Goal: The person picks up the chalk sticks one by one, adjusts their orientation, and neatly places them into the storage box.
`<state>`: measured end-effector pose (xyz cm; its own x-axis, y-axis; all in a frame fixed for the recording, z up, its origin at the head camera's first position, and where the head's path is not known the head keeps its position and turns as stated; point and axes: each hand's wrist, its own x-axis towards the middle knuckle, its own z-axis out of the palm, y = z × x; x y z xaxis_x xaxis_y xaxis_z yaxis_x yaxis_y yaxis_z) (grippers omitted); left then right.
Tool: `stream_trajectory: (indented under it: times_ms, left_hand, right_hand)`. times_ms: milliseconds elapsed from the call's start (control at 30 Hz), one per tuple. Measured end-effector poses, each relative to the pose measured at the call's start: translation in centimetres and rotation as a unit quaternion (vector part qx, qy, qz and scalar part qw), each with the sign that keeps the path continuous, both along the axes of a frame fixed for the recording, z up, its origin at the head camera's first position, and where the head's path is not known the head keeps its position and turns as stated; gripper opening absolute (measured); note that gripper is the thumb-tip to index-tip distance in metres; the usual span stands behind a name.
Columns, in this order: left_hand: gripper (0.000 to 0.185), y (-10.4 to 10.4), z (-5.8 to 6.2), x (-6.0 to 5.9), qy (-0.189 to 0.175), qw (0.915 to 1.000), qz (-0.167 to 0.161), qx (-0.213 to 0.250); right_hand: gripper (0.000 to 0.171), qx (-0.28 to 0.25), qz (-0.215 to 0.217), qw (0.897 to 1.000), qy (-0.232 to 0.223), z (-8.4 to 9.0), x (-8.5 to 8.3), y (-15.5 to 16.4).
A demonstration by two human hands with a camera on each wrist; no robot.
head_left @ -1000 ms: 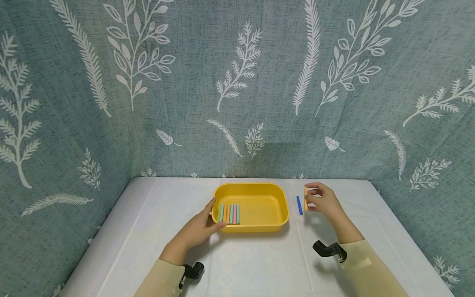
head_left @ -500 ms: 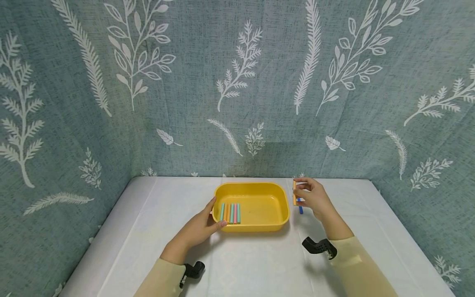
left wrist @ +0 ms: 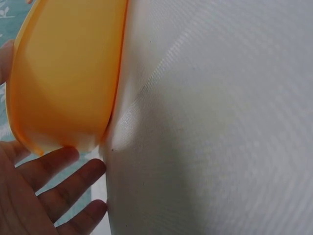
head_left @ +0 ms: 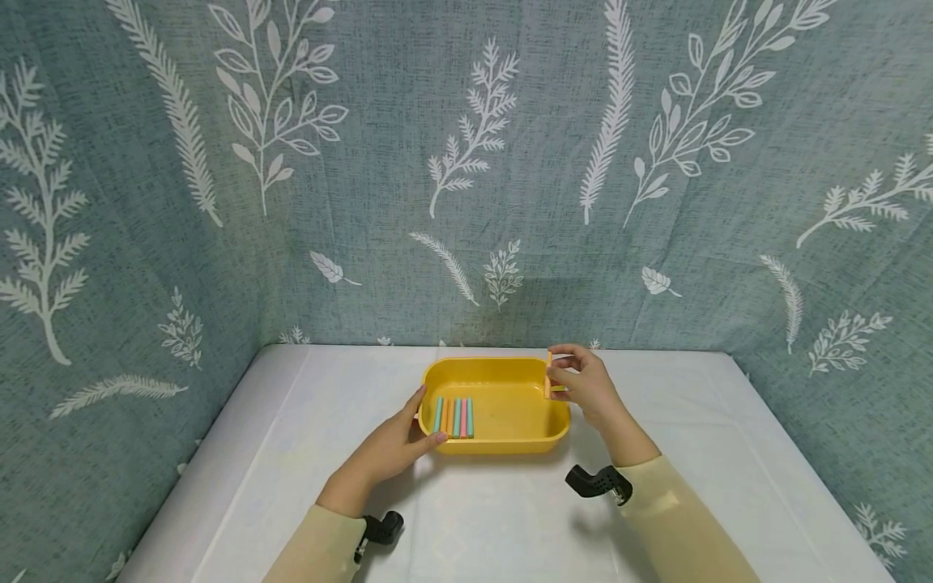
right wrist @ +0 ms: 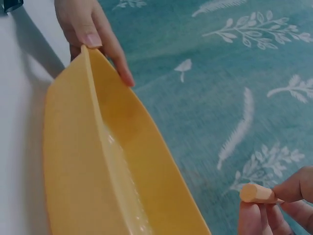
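My left hand (head_left: 389, 445) grips the left end of a yellow plastic tray (head_left: 503, 446), thumb on the near rim. In the left wrist view, spread fingers (left wrist: 51, 166) reach the tray's outer wall. Several chalk sticks (head_left: 457, 417) in teal, orange and pink lie side by side at the tray's left. Over the tray's right end, my right hand (head_left: 586, 387) pinches an orange chalk stick (head_left: 549, 374), held upright. The right wrist view shows that chalk's round end (right wrist: 250, 193) between thumb and fingertips, apart from the tray.
A white cloth (head_left: 496, 518) covers the table, and a green leaf-patterned curtain (head_left: 379, 275) hangs behind it and at both sides. Bare tray floor (head_left: 510, 409) shows right of the chalk row. Each wrist carries a black camera mount (head_left: 598, 482).
My right hand has moved left with the orange chalk, from beside the tray to over its right end. The blue stick on the cloth is now hidden behind that hand. My left hand stays put.
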<state>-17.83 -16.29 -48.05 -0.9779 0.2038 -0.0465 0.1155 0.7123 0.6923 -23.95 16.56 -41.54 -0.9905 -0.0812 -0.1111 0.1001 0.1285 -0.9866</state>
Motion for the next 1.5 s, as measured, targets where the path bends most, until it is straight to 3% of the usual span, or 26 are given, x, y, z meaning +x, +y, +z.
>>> stream_trajectory:
  times_ms: [467,800,1033,1233,1500]
  left_hand:
    - [0.099,0.1,0.3,0.1,-0.003,1.0000,0.003,-0.003]
    - [0.098,0.2,0.2,0.0,-0.004,1.0000,0.005,-0.001]
    - [0.099,0.2,0.1,-0.1,-0.005,1.0000,0.004,0.002]
    - [0.098,0.2,0.1,-0.1,-0.006,1.0000,0.003,0.000]
    - [0.097,0.2,0.2,0.0,-0.009,0.9999,0.006,-0.004]
  right_hand:
    - [0.040,-0.031,0.035,0.999,-0.019,-1.7,-0.8,-3.5]
    - [0.036,0.007,0.061,0.997,-0.036,-3.2,-1.1,-6.3]
    - [0.034,0.018,0.087,0.993,-0.072,-4.1,-1.3,-7.7]
    - [0.034,0.053,0.076,0.990,-0.104,-4.8,-1.5,-8.4]
    - [0.032,0.088,0.067,0.989,-0.094,-5.7,-1.7,-9.4]
